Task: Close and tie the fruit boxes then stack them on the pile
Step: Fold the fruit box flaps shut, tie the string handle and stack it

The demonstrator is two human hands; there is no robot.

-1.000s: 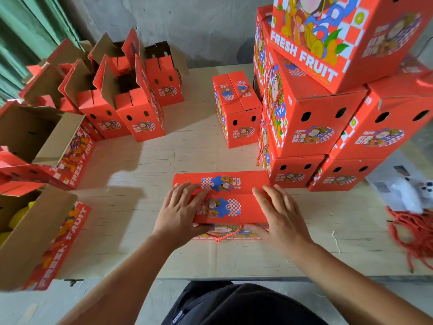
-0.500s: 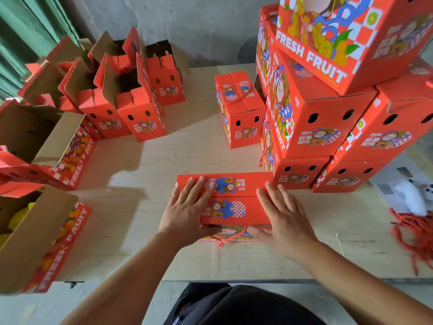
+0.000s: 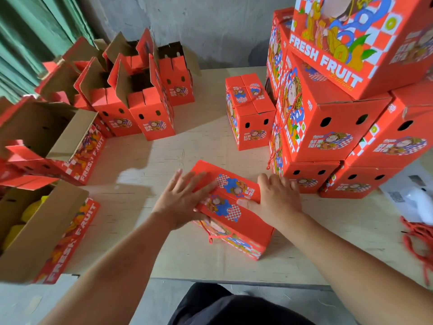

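Note:
A closed red fruit box (image 3: 236, 212) lies on the wooden table (image 3: 145, 165) in front of me, turned at an angle, with a red cord (image 3: 216, 235) hanging on its near side. My left hand (image 3: 182, 200) lies flat with straight fingers on the box's left end. On the right end rests my right hand (image 3: 276, 198), fingers straight and the thumb pressing on the lid. At the right rises the pile of closed red boxes (image 3: 328, 118). A single closed, tied box (image 3: 250, 111) stands behind, next to the pile.
Several open red boxes (image 3: 140, 99) stand at the back left. Two larger open cartons (image 3: 46, 219) sit at the left edge, the near one holding yellow fruit. Loose red cords (image 3: 417, 240) and a white object (image 3: 419, 202) lie at the right.
The box has turned from square-on to slanted, its right end swinging nearer to me. Both hands stayed on its top and moved with it.

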